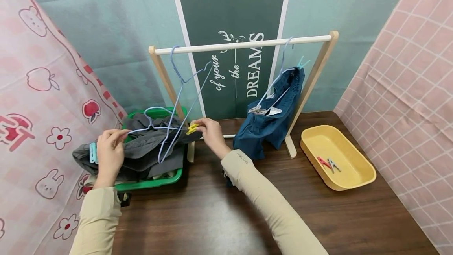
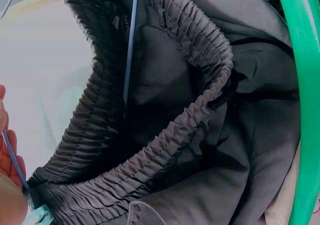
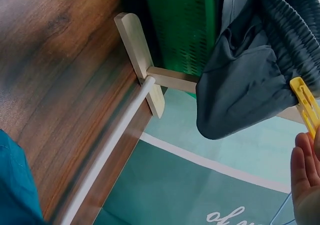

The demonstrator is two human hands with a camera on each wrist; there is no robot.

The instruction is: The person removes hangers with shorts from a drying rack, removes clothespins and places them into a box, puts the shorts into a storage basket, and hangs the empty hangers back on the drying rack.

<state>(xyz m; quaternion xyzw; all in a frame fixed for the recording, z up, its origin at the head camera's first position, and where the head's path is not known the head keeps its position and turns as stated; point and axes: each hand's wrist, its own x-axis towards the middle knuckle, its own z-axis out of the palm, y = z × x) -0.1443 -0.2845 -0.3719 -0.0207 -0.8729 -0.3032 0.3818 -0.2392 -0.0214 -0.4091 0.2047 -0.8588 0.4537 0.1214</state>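
My left hand (image 1: 111, 152) pinches one end of a blue wire hanger (image 1: 139, 130), close to a light-blue clothespin (image 1: 93, 152) clipped on the waistband of dark grey pants (image 1: 141, 150). At the waistband's other end, a yellow clothespin (image 1: 192, 129) is pinched between the thumb and fingers of my right hand (image 1: 212, 135). The left wrist view shows the gathered elastic waistband (image 2: 165, 145) spread wide, with the hanger running inside it. In the right wrist view the yellow clothespin (image 3: 305, 102) sits at the edge of the fabric.
The pants lie over a green basket (image 1: 148, 185). Behind it stands a rack with a white rod (image 1: 244, 45), where a bare blue hanger (image 1: 181, 80) and blue shorts (image 1: 262, 129) hang. A yellow tray (image 1: 354, 156) at right holds several clothespins (image 1: 329, 163).
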